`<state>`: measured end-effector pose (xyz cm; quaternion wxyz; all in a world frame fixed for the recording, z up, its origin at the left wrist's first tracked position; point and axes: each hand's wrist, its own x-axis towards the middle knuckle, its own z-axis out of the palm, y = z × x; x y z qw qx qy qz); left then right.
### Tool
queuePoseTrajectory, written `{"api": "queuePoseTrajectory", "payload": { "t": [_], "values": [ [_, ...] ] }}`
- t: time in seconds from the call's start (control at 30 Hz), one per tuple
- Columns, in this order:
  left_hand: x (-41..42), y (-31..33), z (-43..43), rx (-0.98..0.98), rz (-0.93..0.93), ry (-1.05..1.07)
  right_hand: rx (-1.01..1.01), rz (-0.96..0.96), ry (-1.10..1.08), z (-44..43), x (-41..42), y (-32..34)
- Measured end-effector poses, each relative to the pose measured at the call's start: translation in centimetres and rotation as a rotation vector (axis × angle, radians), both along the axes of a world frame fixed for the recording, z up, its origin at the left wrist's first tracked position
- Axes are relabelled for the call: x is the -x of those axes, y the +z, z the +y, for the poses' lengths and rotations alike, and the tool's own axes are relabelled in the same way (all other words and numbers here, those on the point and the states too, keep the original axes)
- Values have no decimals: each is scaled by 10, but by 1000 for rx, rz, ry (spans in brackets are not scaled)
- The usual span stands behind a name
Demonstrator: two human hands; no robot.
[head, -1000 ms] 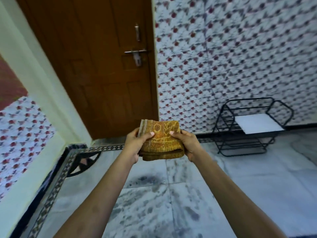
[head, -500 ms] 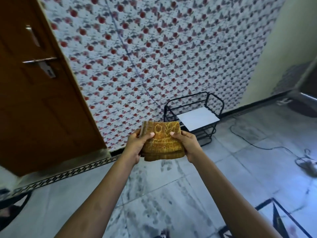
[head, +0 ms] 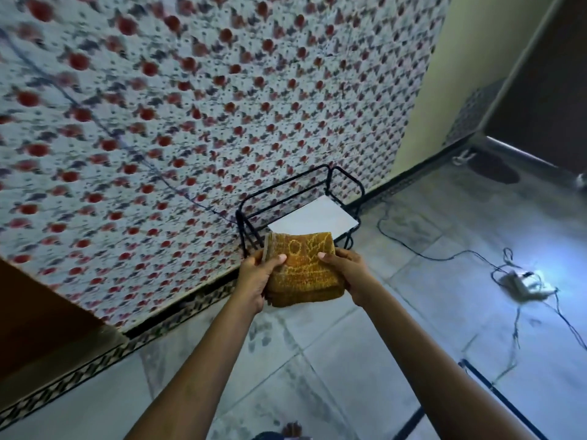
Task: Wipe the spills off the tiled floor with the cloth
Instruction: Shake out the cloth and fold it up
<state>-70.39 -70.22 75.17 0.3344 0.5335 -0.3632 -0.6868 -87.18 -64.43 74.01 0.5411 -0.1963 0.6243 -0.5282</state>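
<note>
A folded orange-brown cloth [head: 303, 269] with a yellow pattern is held up in front of me at chest height, above the floor. My left hand [head: 255, 279] grips its left edge and my right hand [head: 351, 273] grips its right edge, thumbs on top. The pale marbled floor tiles [head: 320, 373] below show dark smudged marks [head: 260, 333] near the wall.
A black wire rack [head: 287, 193] with a white sheet on it stands against the patterned wall tiles [head: 222, 106]. Black cables and a white adapter [head: 521, 285] lie on the floor at right. A brown door [head: 35, 319] is at left, a dark doorway at far right.
The view has swung to the right: the door has slid off to the left and the cables, adapter and right doorway have come into view. Both hands still hold the cloth the same way.
</note>
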Motion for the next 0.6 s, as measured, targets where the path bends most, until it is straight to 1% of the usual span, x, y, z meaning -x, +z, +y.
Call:
{"api": "queuePoseTrajectory", "payload": {
  "t": [0.03,0.07,0.17,0.23,0.47,0.6],
  "values": [
    [0,2,2,6,-18,-1,-14,4,-5,2,-1,1],
    [58,-14,-52,-43,-36,-16,-51,-14,-27,-48,56,-12],
    [68,-22,-64,-78,-28,-28,-63,-24,4,-57,68,-21],
    [91,-29,-84,-94,-21,-4,-76,-14,-2,-78,90,-26],
    [207,-68,-176,-198,-48,146,-189,-2,154,-195,207,-65],
    [256,-95,-223,-251,-63,240,-236,55,275,-258,262,-88]
  ]
}}
